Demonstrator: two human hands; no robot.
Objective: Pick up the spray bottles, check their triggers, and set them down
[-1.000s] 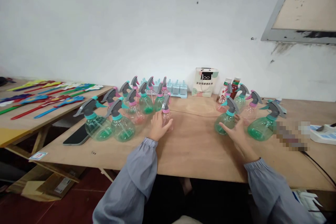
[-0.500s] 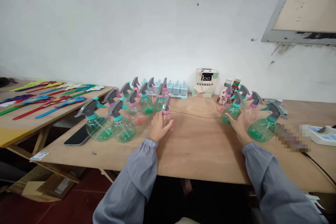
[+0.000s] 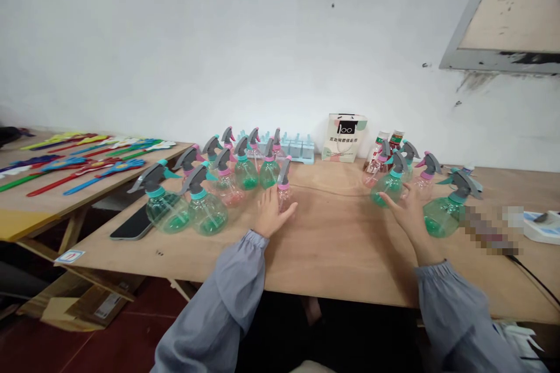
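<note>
My left hand (image 3: pixel 272 213) is around a clear pink spray bottle (image 3: pixel 283 193) with a grey trigger head, fingers on its left side and thumb on its right. The lower body of this bottle is partly hidden by the hand. On the right, my right hand (image 3: pixel 405 213) is open, thumb and fingers apart. It is in front of a green spray bottle (image 3: pixel 387 186) and a pink spray bottle (image 3: pixel 425 178); whether it touches either I cannot tell. Another green spray bottle (image 3: pixel 441 218) stands to its right.
Several green and pink spray bottles (image 3: pixel 207 215) stand left, beside a phone (image 3: pixel 131 224). At the back are a light-blue rack (image 3: pixel 301 148), a paper bag (image 3: pixel 343 140) and red-labelled bottles (image 3: pixel 378 148). Colourful hand-shaped clappers (image 3: pixel 102 175) lie on the left table. A cable (image 3: pixel 534 280) runs right.
My left hand and its pink spray bottle have shifted slightly right. My right hand has moved a little right, covering more of the pink spray bottle beside it. The view has shifted slightly.
</note>
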